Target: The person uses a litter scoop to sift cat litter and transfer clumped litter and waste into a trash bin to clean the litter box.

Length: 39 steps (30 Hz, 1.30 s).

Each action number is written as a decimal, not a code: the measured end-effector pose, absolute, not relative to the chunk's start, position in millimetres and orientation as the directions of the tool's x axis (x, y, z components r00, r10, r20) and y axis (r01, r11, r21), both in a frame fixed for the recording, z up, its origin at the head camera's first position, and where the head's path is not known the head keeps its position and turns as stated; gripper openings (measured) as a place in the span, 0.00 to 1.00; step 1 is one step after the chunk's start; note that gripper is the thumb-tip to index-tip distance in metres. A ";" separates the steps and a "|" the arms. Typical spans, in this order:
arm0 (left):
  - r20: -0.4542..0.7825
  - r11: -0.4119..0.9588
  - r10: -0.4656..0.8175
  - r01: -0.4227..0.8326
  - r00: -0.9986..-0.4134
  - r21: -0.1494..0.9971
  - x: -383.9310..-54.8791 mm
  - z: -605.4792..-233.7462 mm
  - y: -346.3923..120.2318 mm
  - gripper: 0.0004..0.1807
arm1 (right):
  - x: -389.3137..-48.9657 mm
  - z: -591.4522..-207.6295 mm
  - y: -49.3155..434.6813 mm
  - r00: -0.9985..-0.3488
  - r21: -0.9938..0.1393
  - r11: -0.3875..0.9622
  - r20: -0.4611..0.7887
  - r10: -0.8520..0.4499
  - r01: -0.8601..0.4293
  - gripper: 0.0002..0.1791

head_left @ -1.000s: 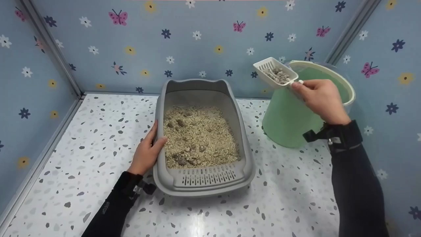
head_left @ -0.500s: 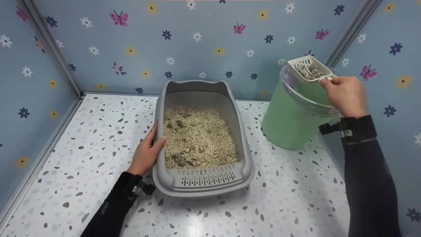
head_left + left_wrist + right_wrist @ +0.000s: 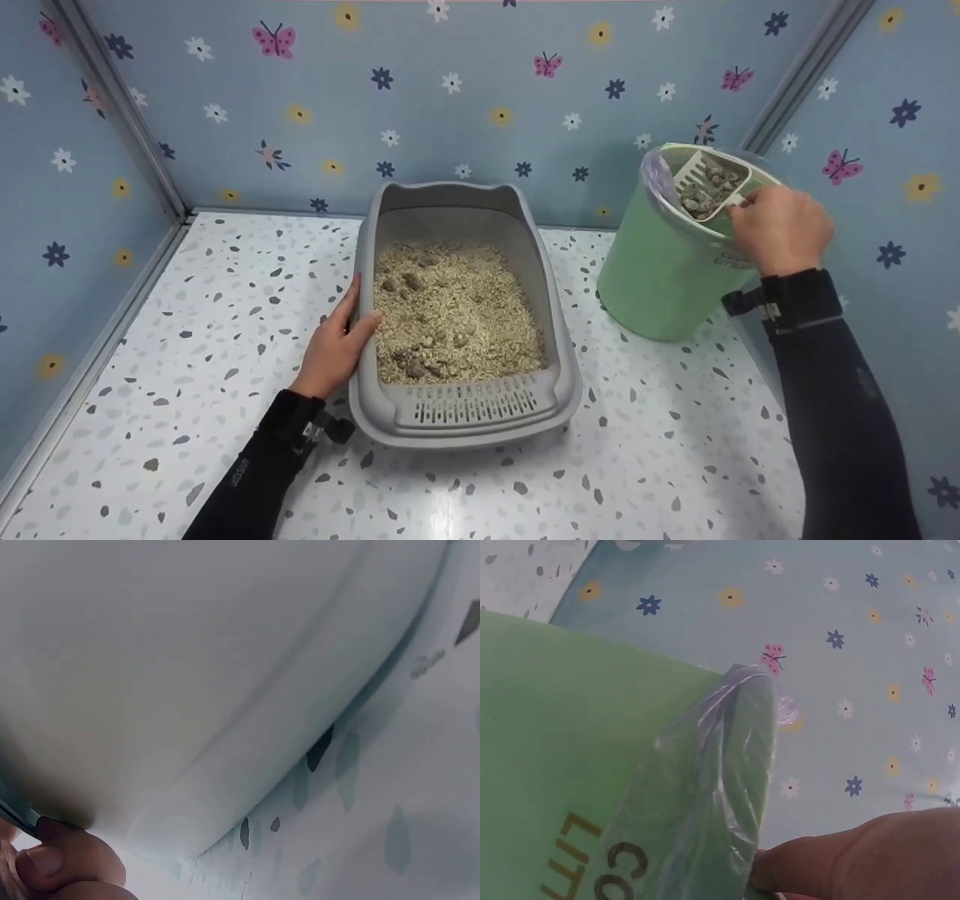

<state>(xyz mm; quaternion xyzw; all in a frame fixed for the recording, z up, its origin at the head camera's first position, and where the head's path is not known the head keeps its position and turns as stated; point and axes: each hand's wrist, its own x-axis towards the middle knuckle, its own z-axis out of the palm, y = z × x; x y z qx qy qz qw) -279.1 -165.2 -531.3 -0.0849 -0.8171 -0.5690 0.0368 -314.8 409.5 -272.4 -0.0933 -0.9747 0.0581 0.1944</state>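
Our right hand (image 3: pixel 784 229) has thumb and fingers pinching the handle of one white, slotted plastic scoop (image 3: pixel 688 175), which is tilted at the mouth of the bin and loaded with grey-brown clumps (image 3: pixel 700 202), too bunched up for us to count. Can't tell how far below the rim it dips. That's one tall, round, pale green bin (image 3: pixel 656 277) with one thin, see-through purplish liner (image 3: pixel 658 180) folded over its edge.

Our left hand (image 3: pixel 334 349) pinches the left rim of one grey plastic litter tray (image 3: pixel 480 435), thumb over the top, fingers down the outside. Inside there's tan granular litter (image 3: pixel 480 300), with more dark lumps mostly along its left side.

Room-wise, we get a strip of surface between tray and bin, and wider stretches left of the tray and in front. The bin sits tight in the right corner. It's all on a white, stone-speckled surface (image 3: pixel 637 457) with three blue, flower-and-butterfly walls (image 3: pixel 450 112) around, grey metal strips at the corners.
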 end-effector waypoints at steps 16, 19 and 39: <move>0.158 0.330 0.099 0.182 -0.982 0.926 -279.8 -532.9 -166.7 0.42 | -312.2 -288.4 400.1 -0.779 0.120 0.992 0.626 -0.047 0.036 0.18; 0.159 0.331 0.092 0.181 -0.983 0.926 -280.9 -534.3 -166.5 0.42 | -313.1 -292.1 400.1 -0.716 0.208 0.978 0.683 -0.145 0.000 0.15; 0.158 0.329 0.086 0.177 -0.984 0.928 -280.9 -535.4 -165.9 0.41 | -301.7 -286.4 371.7 -0.508 0.220 0.971 0.827 -0.239 -0.099 0.14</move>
